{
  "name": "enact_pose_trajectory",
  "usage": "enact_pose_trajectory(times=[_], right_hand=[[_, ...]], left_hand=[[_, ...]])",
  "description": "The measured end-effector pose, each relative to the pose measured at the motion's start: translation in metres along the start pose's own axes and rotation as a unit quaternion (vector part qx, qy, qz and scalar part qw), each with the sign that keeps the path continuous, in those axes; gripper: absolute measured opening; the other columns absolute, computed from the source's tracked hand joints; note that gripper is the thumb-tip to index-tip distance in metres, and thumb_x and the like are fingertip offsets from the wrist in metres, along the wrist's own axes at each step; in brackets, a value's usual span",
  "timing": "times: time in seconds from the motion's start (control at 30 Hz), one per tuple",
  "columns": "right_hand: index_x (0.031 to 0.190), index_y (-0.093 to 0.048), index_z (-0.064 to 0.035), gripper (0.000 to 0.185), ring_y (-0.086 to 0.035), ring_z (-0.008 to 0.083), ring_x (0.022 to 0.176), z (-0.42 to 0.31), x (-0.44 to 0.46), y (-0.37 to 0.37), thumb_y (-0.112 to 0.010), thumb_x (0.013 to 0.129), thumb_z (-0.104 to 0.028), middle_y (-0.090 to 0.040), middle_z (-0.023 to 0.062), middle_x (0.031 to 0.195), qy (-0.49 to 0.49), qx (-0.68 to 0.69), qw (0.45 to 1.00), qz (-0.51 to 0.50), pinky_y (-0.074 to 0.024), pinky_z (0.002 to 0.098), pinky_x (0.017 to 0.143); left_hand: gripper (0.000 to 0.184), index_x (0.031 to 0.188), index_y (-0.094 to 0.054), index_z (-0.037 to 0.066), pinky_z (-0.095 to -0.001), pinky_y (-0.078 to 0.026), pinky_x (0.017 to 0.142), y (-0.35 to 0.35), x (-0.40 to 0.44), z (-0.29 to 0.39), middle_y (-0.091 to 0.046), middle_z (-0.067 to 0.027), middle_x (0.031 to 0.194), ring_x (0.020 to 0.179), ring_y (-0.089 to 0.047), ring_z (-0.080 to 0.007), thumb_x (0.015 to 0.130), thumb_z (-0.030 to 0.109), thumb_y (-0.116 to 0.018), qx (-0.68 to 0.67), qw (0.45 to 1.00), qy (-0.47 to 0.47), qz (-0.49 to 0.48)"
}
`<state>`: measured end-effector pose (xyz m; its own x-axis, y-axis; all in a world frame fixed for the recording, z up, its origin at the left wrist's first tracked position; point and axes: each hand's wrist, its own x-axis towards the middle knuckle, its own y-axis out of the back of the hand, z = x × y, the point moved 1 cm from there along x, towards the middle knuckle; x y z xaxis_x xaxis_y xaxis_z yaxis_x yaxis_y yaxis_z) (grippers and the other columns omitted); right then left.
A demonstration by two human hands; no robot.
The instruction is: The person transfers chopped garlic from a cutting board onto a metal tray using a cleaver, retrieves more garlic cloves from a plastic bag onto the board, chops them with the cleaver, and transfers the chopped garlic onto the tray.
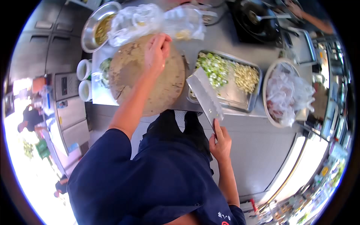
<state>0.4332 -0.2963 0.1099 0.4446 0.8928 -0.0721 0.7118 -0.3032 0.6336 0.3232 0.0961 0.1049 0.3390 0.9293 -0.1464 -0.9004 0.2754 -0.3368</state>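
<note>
My right hand (221, 143) grips the handle of a cleaver (205, 93), its broad blade pointing away from me beside the tray's near left corner. Small pale bits cling to the blade. My left hand (157, 52) is over the far part of a round wooden chopping board (148, 90), fingers bent together; whether they pinch anything is hidden. Just beyond it lie clear plastic bags (137, 22). Right of the board, a metal tray (234, 100) holds chopped green vegetable pieces (213, 69) and chopped pale pieces (245, 77) in separate heaps.
A metal bowl (87, 33) with yellowish contents stands back left, above two white cups (84, 69). Leafy greens (105, 67) lie left of the board. At right are a plastic-lined basket (265, 93) and a black wok (258, 28). Another person's arm (317, 22) reaches in top right.
</note>
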Motion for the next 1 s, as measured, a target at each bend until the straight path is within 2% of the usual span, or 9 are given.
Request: enact_pose_trajectory(times=[0.03, 0.1, 0.23, 0.3, 0.37, 0.47, 0.6, 0.9, 1.0], right_hand=[[0.152, -0.061, -0.0141, 0.070, -0.067, 0.0337, 0.078, -0.007, 0.017, -0.014, -0.067, 0.084, 0.004, -0.067, 0.0130, 0.098, 0.031, 0.009, 0.999, -0.024, -0.0561, 0.0433, 0.069], [0.152, -0.061, -0.0163, 0.072, -0.066, 0.0332, 0.088, -0.027, 0.047, -0.045, -0.064, 0.084, 0.006, -0.064, 0.0132, 0.102, 0.146, -0.169, 0.972, -0.072, -0.0550, 0.0457, 0.078], [0.151, -0.061, -0.0187, 0.074, -0.064, 0.0343, 0.096, -0.049, 0.100, -0.119, -0.063, 0.083, 0.008, -0.063, 0.0134, 0.105, 0.235, -0.205, 0.944, -0.109, -0.0514, 0.0471, 0.085], [0.150, -0.062, -0.0179, 0.073, -0.064, 0.0348, 0.098, -0.063, 0.116, -0.148, -0.062, 0.082, 0.008, -0.064, 0.0139, 0.106, 0.256, -0.214, 0.935, -0.118, -0.0512, 0.0473, 0.085], [0.149, -0.064, -0.0169, 0.073, -0.064, 0.0348, 0.100, -0.070, 0.129, -0.171, -0.063, 0.080, 0.009, -0.064, 0.0139, 0.107, 0.289, -0.218, 0.927, -0.100, -0.0515, 0.0468, 0.084], [0.148, -0.065, -0.0191, 0.071, -0.062, 0.0349, 0.105, -0.082, 0.133, -0.195, -0.065, 0.082, 0.009, -0.061, 0.0151, 0.115, 0.253, -0.225, 0.933, -0.122, -0.0531, 0.0457, 0.087], [0.143, -0.068, -0.0198, 0.064, -0.059, 0.0354, 0.110, -0.095, 0.134, -0.212, -0.064, 0.086, 0.008, -0.058, 0.0148, 0.117, 0.180, -0.228, 0.947, -0.136, -0.0516, 0.0455, 0.096], [0.139, -0.071, -0.0189, 0.065, -0.056, 0.0345, 0.107, -0.105, 0.130, -0.217, -0.061, 0.081, 0.008, -0.057, 0.0129, 0.109, 0.085, -0.179, 0.975, -0.102, -0.0483, 0.0450, 0.100], [0.140, -0.071, -0.0198, 0.067, -0.056, 0.0346, 0.108, -0.103, 0.129, -0.217, -0.062, 0.080, 0.008, -0.056, 0.0131, 0.110, 0.074, -0.169, 0.977, -0.103, -0.0481, 0.0453, 0.100]], left_hand=[[0.030, 0.093, -0.067, 0.003, -0.0286, -0.022, 0.046, 0.035, -0.014, 0.012, -0.040, 0.0046, 0.056, 0.047, -0.032, -0.0065, 0.110, 0.026, -0.056, 0.062, 0.997, 0.018, 0.037], [0.027, 0.092, -0.067, 0.004, -0.0276, -0.023, 0.049, 0.094, -0.047, 0.024, -0.042, 0.0059, 0.059, 0.051, -0.033, -0.0059, 0.108, 0.024, -0.057, 0.038, 0.997, 0.059, 0.036], [0.025, 0.093, -0.070, 0.003, -0.0255, -0.028, 0.053, 0.187, -0.102, 0.038, -0.050, 0.0055, 0.064, 0.055, -0.038, -0.0045, 0.106, 0.023, -0.061, 0.119, 0.987, 0.069, 0.082], [0.020, 0.099, -0.072, 0.001, -0.0256, -0.036, 0.055, 0.231, -0.119, 0.033, -0.059, 0.0046, 0.074, 0.063, -0.050, -0.0046, 0.102, 0.020, -0.065, 0.246, 0.954, 0.059, 0.161], [0.017, 0.104, -0.073, 0.001, -0.0278, -0.045, 0.060, 0.281, -0.128, 0.034, -0.067, 0.0009, 0.082, 0.070, -0.058, -0.0077, 0.100, 0.017, -0.068, 0.251, 0.947, 0.070, 0.186], [0.014, 0.104, -0.073, 0.001, -0.0305, -0.050, 0.063, 0.337, -0.124, 0.046, -0.070, -0.0038, 0.087, 0.070, -0.062, -0.0125, 0.096, 0.012, -0.071, 0.332, 0.914, 0.037, 0.231], [0.021, 0.110, -0.070, 0.003, -0.0388, -0.056, 0.078, 0.402, -0.099, 0.049, -0.071, -0.0123, 0.109, 0.088, -0.071, -0.0288, 0.090, 0.004, -0.072, 0.481, 0.843, -0.087, 0.225], [0.023, 0.111, -0.069, 0.002, -0.0425, -0.056, 0.089, 0.410, -0.045, 0.065, -0.071, -0.0166, 0.118, 0.103, -0.071, -0.0359, 0.088, 0.000, -0.072, 0.531, 0.808, -0.168, 0.193], [0.041, 0.125, -0.069, 0.008, -0.0491, -0.050, 0.103, 0.419, -0.048, 0.070, -0.062, -0.0164, 0.137, 0.129, -0.058, -0.0388, 0.085, 0.004, -0.076, 0.598, 0.768, -0.134, 0.188]])
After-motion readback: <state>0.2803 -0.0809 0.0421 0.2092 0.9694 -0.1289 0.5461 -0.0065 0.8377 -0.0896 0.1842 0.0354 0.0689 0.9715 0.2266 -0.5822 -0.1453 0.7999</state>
